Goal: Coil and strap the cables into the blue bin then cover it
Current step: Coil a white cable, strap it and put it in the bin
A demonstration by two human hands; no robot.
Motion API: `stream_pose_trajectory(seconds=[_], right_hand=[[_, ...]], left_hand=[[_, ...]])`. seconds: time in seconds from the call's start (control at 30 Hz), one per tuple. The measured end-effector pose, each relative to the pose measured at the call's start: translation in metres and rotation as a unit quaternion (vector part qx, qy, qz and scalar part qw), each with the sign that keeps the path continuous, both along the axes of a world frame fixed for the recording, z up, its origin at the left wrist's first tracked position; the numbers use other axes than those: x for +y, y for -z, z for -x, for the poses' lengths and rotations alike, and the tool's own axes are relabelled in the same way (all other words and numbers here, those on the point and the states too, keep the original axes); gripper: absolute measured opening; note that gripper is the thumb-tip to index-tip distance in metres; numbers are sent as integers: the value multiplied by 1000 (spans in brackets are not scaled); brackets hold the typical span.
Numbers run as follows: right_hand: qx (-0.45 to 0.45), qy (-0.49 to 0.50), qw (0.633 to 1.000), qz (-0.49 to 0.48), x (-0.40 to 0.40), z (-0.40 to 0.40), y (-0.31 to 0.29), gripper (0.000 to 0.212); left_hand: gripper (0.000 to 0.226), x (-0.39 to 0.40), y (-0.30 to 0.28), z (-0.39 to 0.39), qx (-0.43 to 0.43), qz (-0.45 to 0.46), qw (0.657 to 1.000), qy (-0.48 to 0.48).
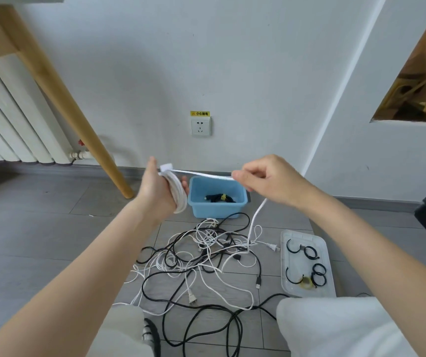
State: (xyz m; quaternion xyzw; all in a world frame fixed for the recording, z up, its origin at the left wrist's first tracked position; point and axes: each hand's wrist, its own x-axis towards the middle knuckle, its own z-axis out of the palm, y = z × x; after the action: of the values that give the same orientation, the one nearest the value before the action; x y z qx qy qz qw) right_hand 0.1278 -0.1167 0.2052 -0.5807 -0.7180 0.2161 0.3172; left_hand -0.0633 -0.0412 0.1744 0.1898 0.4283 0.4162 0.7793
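Hands are raised at twelve o'clock from the loose cables [201,256] on the floor. The left hand [159,190], palm up, grips a white coil [178,195]; the right hand [266,177], at its three o'clock, pinches the cable's taut run. The blue bin [217,208] sits just beyond, holding a strapped black cable [219,198].

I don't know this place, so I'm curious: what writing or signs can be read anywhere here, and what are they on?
"小心触电": black characters on the yellow sticker on the wall, just above the socket. A small symbol at the sticker's left end is too small to make out.
No other writing can be read, neither on the bin nor on the lid.
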Motion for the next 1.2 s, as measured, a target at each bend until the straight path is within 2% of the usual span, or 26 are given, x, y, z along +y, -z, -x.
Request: stream_pose_trajectory(seconds=[0.1, 0.2, 0.3, 0.33, 0.4, 0.47, 0.53, 0.57, 0.63, 0.7, 0.83, 0.93, 1.0, 1.1, 1.2], right_hand=[[26, -84, 991, 97, -3, 15, 8, 37], [36, -141, 954, 263, -9, 24, 19, 32], [9, -132, 931, 341, -6, 27, 33, 39], [-11, -118, 933, 341, -3, 27, 36, 43], [-73, -78, 945, 309, 4, 22, 42, 52], [-107, -63, 953, 277, 9, 15, 41, 55], [-120, -67, 956, 257, 11, 7, 35, 50], [-113, -52, 959, 256, 11, 3, 31, 43], [-90, -11, 966, 241, 11, -5, 22, 41], [-68, 17, 975, 209, 12, -11, 18, 41], [33, 36, 986, 160, 14, -12, 4, 40], [150, 22, 976, 159, 7, -10, -11, 40], [202, -18, 962, 185, 0, -8, -19, 37], [204, -101, 940, 253, -5, 1, -18, 32], [150, -174, 918, 324, -5, 17, -4, 29]], left_hand=[[53, 9, -12, 8, -81, -22, 993, -83], [54, 9, -21, 9, -198, -31, 976, -89], [56, 1, -32, 0, -278, -40, 959, 32], [57, -2, -34, -4, -304, -34, 945, 113], [63, -11, -35, -11, -328, -13, 890, 317], [74, -24, -29, -18, -234, -30, 847, 476], [79, -35, -20, -26, -62, -76, 814, 572], [79, -42, -18, -30, 12, -88, 796, 599], [78, -46, -15, -32, 94, -82, 786, 605], [78, -41, -12, -32, 129, -63, 802, 579], [73, -26, -7, -24, 157, -42, 883, 440], [64, -7, 2, -12, 168, -36, 949, 263], [50, 7, 3, 0, 117, -19, 988, 95], [45, 23, -5, 14, -1, 4, 997, -77], [48, 23, -14, 17, -116, 6, 986, -123]])
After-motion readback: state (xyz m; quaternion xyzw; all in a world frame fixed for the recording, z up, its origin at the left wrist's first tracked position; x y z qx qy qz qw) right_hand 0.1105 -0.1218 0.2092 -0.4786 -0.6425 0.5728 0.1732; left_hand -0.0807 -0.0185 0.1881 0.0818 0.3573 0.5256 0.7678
